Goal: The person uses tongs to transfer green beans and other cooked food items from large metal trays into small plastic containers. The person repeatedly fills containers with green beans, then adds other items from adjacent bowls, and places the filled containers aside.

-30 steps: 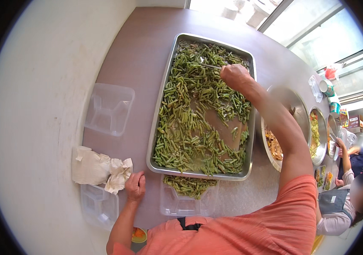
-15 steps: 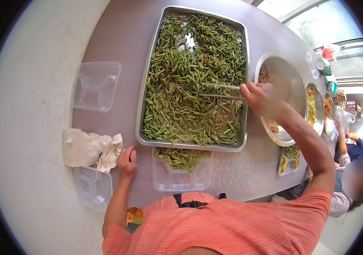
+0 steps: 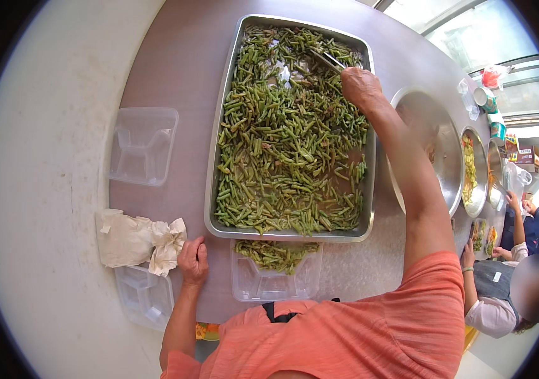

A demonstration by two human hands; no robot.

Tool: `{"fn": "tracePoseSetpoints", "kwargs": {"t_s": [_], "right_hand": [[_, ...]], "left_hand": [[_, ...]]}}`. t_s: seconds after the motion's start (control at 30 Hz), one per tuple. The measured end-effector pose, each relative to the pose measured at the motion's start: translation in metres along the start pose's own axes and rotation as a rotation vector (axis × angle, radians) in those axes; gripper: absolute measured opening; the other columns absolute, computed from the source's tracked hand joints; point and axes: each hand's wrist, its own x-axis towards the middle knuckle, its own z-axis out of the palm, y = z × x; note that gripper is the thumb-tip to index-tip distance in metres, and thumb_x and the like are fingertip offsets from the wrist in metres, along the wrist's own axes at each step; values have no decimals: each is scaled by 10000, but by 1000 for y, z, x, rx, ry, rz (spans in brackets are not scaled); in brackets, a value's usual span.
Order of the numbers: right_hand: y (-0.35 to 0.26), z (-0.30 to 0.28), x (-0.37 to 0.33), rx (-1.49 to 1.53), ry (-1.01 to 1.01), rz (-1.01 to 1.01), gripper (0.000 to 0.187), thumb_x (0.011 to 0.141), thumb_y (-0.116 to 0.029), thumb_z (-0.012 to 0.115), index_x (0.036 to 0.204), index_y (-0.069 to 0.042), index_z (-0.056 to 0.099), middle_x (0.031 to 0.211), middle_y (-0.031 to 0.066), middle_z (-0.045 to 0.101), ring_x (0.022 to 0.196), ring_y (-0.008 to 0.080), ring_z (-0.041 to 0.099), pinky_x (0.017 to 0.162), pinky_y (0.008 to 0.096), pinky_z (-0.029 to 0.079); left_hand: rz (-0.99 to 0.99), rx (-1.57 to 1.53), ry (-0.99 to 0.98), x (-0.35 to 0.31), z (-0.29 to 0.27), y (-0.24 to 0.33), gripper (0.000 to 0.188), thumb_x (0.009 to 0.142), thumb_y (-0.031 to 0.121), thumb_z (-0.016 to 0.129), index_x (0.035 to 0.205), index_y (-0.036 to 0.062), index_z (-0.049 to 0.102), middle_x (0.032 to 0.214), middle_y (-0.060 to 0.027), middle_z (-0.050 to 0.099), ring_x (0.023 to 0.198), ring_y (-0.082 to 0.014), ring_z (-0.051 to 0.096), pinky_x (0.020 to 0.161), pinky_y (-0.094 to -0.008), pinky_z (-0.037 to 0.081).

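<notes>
Head view: we see the right hand [image 3: 361, 87] in a fist around metal tongs [image 3: 329, 61], palm down, its arm stretched forward with the elbow almost straight. The tongs' tips reach into the cut green beans [image 3: 282, 139] near the far right corner of a deep rectangular steel tray [image 3: 288, 237]. The left hand [image 3: 193, 260] rests on the table with its fingers curled into a loose fist, just beside crumpled beige paper napkins [image 3: 131, 242].

Partly under the tray's near edge we find a clear compartment container [image 3: 275, 287] with more beans in its far part; two other clear containers, a far one [image 3: 145, 145] and a near one [image 3: 145, 297], lie along the left side. The tabletop [image 3: 181, 63] is a dull greyish mauve, with a pale wall [image 3: 42, 158] to our left and windows [image 3: 471, 31] at the upper right. Past a big steel bowl [image 3: 449, 164], more bowls of food line up, and a co-worker in a grey apron [image 3: 487, 278] stands at the right.

The right forearm covers part of the big bowl, and a blur smudges its contents. We cannot tell whether the tongs' tips pinch any beans; the farthest bowl seems to hold something orange.
</notes>
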Motion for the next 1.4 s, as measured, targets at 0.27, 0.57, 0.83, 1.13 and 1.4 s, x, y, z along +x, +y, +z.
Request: {"fn": "tracePoseSetpoints", "kwargs": {"t_s": [0.27,0.57,0.83,1.13,1.4], "right_hand": [[3,-8,-94,-29,-133,-194,138,842,-35,552,889,45,654,805,220,675,719,309,695,581,383,574],[15,-43,-164,174,-48,-180,249,840,-194,609,867,47,554,782,236,635,744,387,651,669,458,526],[-44,-32,9,410,6,-52,424,859,-351,603,762,57,663,761,234,658,722,343,662,673,439,530],[-96,-28,47,249,-93,-126,207,921,-109,486,937,23,644,824,184,672,678,239,665,628,354,571],[-54,-2,-92,58,144,-471,112,818,-38,532,903,35,532,761,187,639,649,277,671,566,376,551]], "left_hand": [[-18,-2,24,3,3,2,145,898,80,567,989,-3,644,773,-107,580,648,-232,553,585,-326,455],[2,51,14,2,3,0,129,875,90,597,966,17,650,764,-113,589,631,-252,571,565,-344,464],[-32,63,-16,-1,0,-2,133,858,86,609,969,30,655,774,-112,607,634,-261,590,562,-351,474],[-30,26,10,0,-1,3,122,862,93,612,959,32,656,747,-100,591,600,-245,569,534,-347,459],[15,54,39,4,2,4,116,868,100,606,951,36,657,745,-104,580,614,-260,569,545,-358,454]]}}
